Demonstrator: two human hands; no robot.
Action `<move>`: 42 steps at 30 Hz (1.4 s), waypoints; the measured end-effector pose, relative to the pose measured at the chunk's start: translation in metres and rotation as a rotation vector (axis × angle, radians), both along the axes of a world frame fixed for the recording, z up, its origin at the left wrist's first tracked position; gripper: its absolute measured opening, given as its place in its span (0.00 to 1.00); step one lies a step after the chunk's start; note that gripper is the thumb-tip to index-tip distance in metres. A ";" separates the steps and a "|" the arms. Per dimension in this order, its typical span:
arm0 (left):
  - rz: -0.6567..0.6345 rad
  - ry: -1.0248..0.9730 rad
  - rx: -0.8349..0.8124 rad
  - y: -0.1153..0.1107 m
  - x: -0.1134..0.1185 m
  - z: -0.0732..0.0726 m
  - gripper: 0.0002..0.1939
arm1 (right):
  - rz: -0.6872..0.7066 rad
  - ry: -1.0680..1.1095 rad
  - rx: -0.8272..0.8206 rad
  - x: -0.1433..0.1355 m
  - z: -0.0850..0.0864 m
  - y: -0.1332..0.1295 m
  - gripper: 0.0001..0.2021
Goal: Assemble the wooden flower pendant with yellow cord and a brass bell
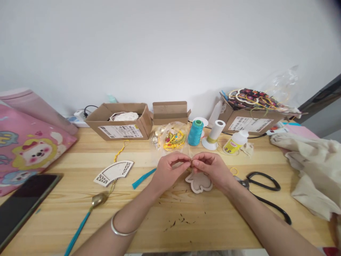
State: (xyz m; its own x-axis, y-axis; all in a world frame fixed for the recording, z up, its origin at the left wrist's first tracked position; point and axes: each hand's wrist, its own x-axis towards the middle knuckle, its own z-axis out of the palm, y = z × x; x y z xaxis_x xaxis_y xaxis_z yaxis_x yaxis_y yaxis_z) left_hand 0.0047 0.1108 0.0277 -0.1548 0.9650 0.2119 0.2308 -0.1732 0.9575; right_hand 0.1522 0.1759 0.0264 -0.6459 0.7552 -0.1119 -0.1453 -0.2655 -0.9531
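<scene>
My left hand [173,168] and my right hand [209,167] meet at the middle of the table, thumbs and forefingers pinched together. Between the fingertips is a small brownish-gold piece [191,161], too small to make out. Just below my right hand lies a pale wooden cut-out with a wavy outline [198,182], partly covered by the fingers. Left of my left hand rests a blue tassel [144,178], its upper end hidden by the hand. Farther left lies a fan-shaped wooden pendant [117,173] with a yellow cord, a gold bell [99,200] and a long blue tassel [78,233].
Black-handled scissors [262,188] lie beside my right forearm. Behind my hands stand a blue thread cone [195,133], a white spool [216,131], a glue bottle [236,142] and a bag of yellow cords [174,139]. Cardboard boxes [146,124] line the wall. A phone [25,204] lies left.
</scene>
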 end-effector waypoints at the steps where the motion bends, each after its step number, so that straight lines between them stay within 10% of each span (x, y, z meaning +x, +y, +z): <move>1: -0.002 -0.013 -0.009 0.000 0.000 0.000 0.04 | 0.016 0.006 -0.015 0.000 0.000 0.000 0.07; 10: -0.040 -0.131 -0.116 0.001 0.004 -0.001 0.06 | 0.027 0.032 -0.041 -0.001 0.001 -0.001 0.07; 25: 0.003 0.246 0.104 -0.003 0.001 0.009 0.06 | 0.046 -0.095 -0.026 0.002 0.005 0.000 0.09; 42: -0.037 0.078 -0.078 -0.001 0.003 0.001 0.07 | 0.018 -0.029 -0.008 0.001 0.002 -0.001 0.12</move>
